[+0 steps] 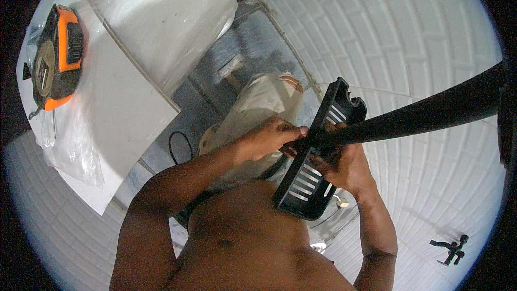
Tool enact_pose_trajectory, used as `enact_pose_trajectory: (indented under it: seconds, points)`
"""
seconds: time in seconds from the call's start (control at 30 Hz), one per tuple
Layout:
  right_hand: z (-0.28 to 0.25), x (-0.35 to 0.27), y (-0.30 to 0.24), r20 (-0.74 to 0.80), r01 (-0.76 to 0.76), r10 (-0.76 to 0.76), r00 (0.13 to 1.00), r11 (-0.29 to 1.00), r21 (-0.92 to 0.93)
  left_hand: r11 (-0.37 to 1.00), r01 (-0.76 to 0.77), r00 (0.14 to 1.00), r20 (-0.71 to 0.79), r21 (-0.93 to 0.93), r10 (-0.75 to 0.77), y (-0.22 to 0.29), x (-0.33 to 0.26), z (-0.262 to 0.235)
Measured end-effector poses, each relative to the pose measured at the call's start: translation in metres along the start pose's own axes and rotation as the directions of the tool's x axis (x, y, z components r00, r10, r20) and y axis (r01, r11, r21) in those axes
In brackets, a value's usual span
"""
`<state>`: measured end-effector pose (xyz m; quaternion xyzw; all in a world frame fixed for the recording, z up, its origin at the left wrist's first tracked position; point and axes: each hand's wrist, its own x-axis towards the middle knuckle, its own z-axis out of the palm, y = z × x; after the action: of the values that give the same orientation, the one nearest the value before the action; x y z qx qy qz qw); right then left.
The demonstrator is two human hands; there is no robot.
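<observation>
A black slotted shower shelf (pixel 305 186) sits tilted around a black pole (pixel 425 109) that runs off to the right. My left hand (pixel 276 139) is closed at the shelf's near-left edge, thumb and fingers pinching beside the place where the pole meets it. From the other side my right hand (pixel 349 166) grips the shelf, its fingers inside the tray close to the pole. Part of those fingers is hidden behind the pole and the shelf's wall. Whatever joins shelf and pole is too dark to make out.
An orange and black tape measure (pixel 58 56) and a clear plastic bag (pixel 70 151) lie on a white board (pixel 116 124) at left. White brick-pattern tiles (pixel 388 32) cover the wall at right, with a black valve fitting (pixel 455 249) on it. Grey tiles (pixel 253 35) form the floor.
</observation>
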<state>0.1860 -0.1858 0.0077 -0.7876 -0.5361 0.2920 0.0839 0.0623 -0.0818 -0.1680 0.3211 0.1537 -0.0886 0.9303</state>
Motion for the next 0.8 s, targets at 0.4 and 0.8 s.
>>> enact_pose_trajectory:
  seconds: [0.4,0.8]
  points:
    - [0.008,-0.001,0.007,0.037,-0.049,0.049,0.998,0.999,-0.001,0.992,-0.043,0.998,-0.035,0.121,0.047,0.005,-0.006,0.005]
    - [0.014,-0.017,0.014,-0.033,-0.129,0.135,0.990,0.980,0.154,0.992,-0.071,0.997,0.019,-0.104,0.074,-0.007,-0.002,0.003]
